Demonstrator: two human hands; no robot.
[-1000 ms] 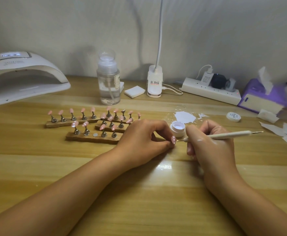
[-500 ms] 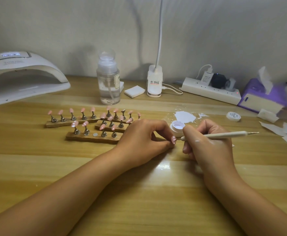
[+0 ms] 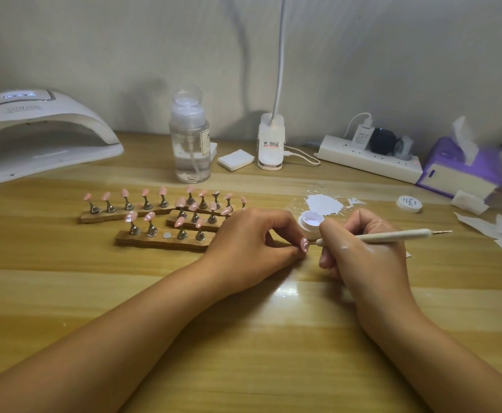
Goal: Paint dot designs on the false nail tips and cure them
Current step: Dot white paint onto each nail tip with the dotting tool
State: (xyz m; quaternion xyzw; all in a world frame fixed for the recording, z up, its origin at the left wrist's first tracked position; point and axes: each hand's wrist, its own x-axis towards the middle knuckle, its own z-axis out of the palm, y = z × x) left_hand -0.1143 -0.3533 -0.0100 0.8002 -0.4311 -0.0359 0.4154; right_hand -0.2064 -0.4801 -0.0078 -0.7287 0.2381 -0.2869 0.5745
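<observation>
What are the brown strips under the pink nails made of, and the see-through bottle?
Strips: probably wood, matte brown with uneven edges. Bottle: likely clear plastic, though maybe glass; you see liquid and a tube through it.

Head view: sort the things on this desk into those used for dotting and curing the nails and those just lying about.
For the job: nail tip pinched in the left hand; dotting pen in the right hand; open gel pot; nail stands; curing lamp.
Lying about: pump bottle; power strip; tissue box; paper scraps.
</observation>
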